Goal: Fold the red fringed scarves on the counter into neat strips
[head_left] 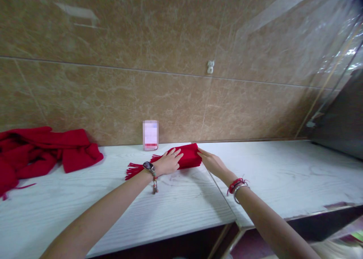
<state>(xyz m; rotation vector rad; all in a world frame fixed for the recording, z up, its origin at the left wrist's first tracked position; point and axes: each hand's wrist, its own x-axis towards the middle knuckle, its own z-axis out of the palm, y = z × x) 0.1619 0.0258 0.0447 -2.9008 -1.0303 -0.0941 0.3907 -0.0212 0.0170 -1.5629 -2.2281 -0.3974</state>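
Observation:
A folded red scarf (189, 157) with a fringe at its left end lies on the white wood-grain table (176, 206) near the wall. My left hand (168, 162) rests flat on its left part, fingers stretched out. My right hand (211, 161) touches the scarf's right end, fingers extended along its edge. A dark watch and beaded bracelet sit on my left wrist, red and silver bracelets on my right.
A heap of red scarves (42, 153) lies at the table's far left. A small pink card (150, 135) leans on the tan marble wall. A second white table (283, 179) adjoins on the right, with a dark cabinet (344, 119) beyond.

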